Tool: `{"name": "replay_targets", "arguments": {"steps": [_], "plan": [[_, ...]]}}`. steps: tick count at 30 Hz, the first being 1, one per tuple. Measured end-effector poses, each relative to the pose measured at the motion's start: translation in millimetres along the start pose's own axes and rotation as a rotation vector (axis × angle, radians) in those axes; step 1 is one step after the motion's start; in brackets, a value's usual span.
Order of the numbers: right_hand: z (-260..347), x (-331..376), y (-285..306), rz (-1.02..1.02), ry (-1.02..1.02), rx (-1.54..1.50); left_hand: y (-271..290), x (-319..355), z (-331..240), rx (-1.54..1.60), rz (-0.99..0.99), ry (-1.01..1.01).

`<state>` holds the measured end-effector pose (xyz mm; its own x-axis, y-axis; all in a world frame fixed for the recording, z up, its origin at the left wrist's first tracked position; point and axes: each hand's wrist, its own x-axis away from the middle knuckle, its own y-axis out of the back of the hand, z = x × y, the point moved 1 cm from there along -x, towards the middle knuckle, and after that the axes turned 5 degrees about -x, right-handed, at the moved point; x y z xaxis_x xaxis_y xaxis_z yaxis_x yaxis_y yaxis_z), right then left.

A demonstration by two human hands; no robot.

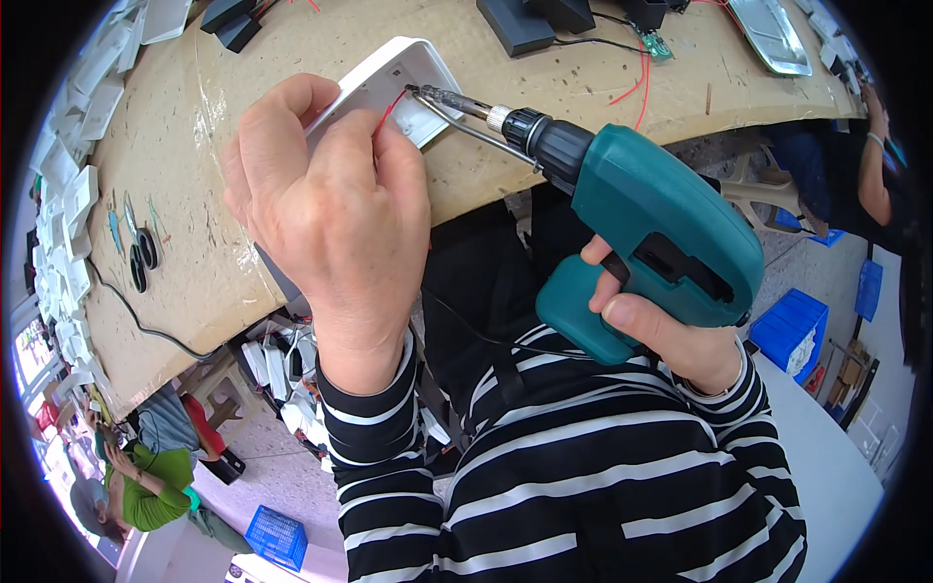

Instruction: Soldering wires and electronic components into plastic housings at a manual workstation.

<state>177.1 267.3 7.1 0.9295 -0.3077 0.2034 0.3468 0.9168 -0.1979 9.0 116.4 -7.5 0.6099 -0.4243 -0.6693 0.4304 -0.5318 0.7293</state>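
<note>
A white open plastic casing is tilted at the near edge of the table, its hollow side showing. My left hand is closed at its rim, pinching a thin red wire between thumb and fingers. In my right hand is a teal soldering gun, with fingers around its handle at the trigger. Its dark tip and the bent metal feed tube meet close to the red wire's end inside the casing. Whether the tip touches the wire is too small to tell.
Scissors and a black cable lie to the left. Beyond the casing are black boxes, a small green circuit board and a silvery tray. White casings line the left edge. Other people sit at both sides; a blue crate stands right.
</note>
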Motion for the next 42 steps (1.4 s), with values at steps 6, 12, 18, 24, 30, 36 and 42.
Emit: {"name": "replay_targets", "arguments": {"steps": [6,12,18,24,30,36,42], "plan": [[3.4,1.2,4.1,0.042,-0.022,0.107,1.1,-0.9,0.0,-0.014,0.009,0.002],[2.5,2.5,0.5,-0.013,-0.045,0.054,0.8,-0.8,0.8,-0.013,0.004,-0.004],[2.7,3.8,-0.5,-0.023,-0.034,0.107,0.5,-0.1,1.1,-0.013,0.005,-0.004],[2.8,6.1,0.8,0.036,-0.024,0.163,1.0,-0.4,0.1,-0.021,0.008,-0.007],[1.9,7.3,2.4,0.06,-0.024,0.148,1.4,-1.2,-0.4,-0.026,0.015,-0.001],[5.8,10.0,2.8,0.055,-0.091,0.166,2.0,-0.6,-0.2,-0.034,0.014,-0.001],[4.8,11.4,0.8,0.048,-0.052,0.096,1.9,-0.3,-0.7,-0.029,0.016,0.006]]}}
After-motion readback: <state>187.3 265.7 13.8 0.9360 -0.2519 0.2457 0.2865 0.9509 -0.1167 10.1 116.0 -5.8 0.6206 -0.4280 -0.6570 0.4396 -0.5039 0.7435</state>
